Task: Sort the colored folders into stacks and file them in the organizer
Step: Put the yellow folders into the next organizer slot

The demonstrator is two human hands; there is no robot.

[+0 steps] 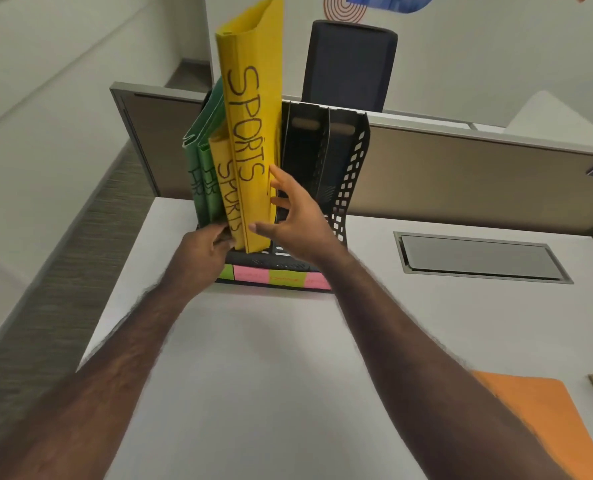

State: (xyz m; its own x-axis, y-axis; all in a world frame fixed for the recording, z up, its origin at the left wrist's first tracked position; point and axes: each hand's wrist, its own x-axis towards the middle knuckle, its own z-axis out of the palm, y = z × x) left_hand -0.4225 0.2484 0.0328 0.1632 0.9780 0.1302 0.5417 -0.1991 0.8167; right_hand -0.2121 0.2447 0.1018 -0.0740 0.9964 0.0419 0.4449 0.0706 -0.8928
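Standing against the far edge of the pale, matte worktop (271,358), a black plastic organizer (352,174) backs onto a brown partition panel (461,174) with a grey metal cap. Behind that panel rises a dark chair back (350,64). A rectangular metal cable hatch (478,256) is set flush into the worktop near its far right side, and an orange folder (547,420) lies flat by the near right corner, partly hidden by the right forearm. Green, pink and yellow sticky labels (271,276) run along the organizer's front lip.

The organizer has a perforated side wall with square holes and solid dividers with slot-shaped cutouts; its two right compartments hold nothing. Two green folders (203,174) stand upright in the leftmost compartment, their spines bearing dark lettering too blurred to read. Next to them a short yellow folder (224,188) marked SPORTS sits fully seated. Just to its right a tall yellow folder (250,116), also hand-lettered SPORTS along the spine, stands high above the rest, its lower end inside the organizer.

The left hand (207,245) curls at the tall yellow folder's bottom left edge, though whether it truly grips is unclear. The right hand (290,216) is released, fingers spread, fingertips touching that folder's right face.
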